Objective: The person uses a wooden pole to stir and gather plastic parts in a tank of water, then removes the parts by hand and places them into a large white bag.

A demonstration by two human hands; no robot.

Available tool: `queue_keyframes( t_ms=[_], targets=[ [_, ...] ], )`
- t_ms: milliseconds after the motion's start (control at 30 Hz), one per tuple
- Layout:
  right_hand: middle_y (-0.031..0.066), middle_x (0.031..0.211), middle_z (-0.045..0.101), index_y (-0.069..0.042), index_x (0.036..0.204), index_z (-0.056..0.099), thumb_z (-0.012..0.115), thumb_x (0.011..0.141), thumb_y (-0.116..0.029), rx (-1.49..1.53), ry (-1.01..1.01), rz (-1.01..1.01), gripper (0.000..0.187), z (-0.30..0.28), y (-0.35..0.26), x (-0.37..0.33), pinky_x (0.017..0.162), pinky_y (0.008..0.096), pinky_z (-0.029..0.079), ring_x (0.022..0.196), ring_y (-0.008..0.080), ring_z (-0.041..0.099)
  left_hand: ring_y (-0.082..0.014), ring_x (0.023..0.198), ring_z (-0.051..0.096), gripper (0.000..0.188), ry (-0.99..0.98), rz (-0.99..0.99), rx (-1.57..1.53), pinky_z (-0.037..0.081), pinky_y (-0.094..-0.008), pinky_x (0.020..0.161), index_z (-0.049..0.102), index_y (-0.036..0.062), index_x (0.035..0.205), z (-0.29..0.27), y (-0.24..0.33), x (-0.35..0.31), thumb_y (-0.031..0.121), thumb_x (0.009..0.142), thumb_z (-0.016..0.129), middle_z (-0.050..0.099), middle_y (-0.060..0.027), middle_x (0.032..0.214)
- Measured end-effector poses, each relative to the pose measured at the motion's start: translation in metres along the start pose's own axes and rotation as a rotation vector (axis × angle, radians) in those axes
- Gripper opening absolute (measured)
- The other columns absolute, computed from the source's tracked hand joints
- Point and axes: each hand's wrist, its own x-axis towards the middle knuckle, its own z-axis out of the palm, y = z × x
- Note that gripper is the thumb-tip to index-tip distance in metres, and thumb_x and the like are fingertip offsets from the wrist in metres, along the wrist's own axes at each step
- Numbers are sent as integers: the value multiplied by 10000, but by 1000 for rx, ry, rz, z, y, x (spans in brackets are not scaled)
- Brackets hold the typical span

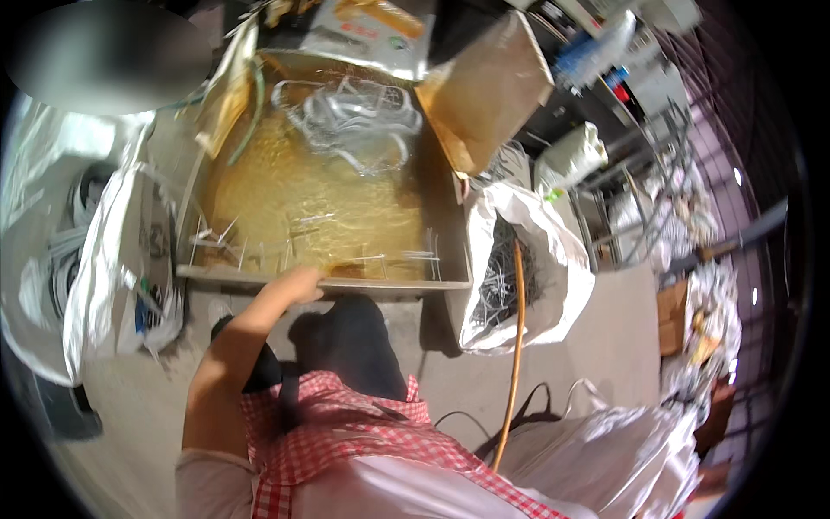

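Observation:
My left hand (298,281) lies on the near rim (389,284) of a wide shallow tank filled with yellow-brown liquid (303,199). Its fingers curl over the edge, and I cannot tell if they grip anything. Thin metal rods (216,242) stick up from the liquid just beyond the hand, with more of them further right (424,255). A tangle of pale bent wires (354,121) lies in the liquid at the far end. My right hand is out of view. I wear a red checked apron (346,432).
A white sack of dark metal wire pieces (553,251) stands open right of the tank, with an orange hose (517,346) running down past it. Another white sack (104,259) stands at the left. A cardboard flap (484,86) leans over the tank's far right corner.

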Motion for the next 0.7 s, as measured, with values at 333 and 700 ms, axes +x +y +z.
queue_keyframes(
  t_ms=[333, 700],
  targets=[
    [53, 605, 517, 11, 856, 556, 655, 781, -210, 68, -308, -463, 253, 11, -91, 36, 524, 276, 399, 613, 89, 483, -329, 960, 569, 405, 76, -39, -138, 450, -394, 822, 578, 55, 1099, 30, -21, 1, 212, 728, 617, 613, -172, 1003],
    [-32, 665, 471, -11, 1069, 530, 513, 862, -69, 136, -567, -778, 216, 110, -326, 182, 440, 193, 312, 514, 39, 391, -330, 940, 579, 347, 98, -61, -120, 459, -426, 803, 572, 50, 1052, 35, -29, 4, 214, 748, 599, 619, -170, 972]
  ],
)
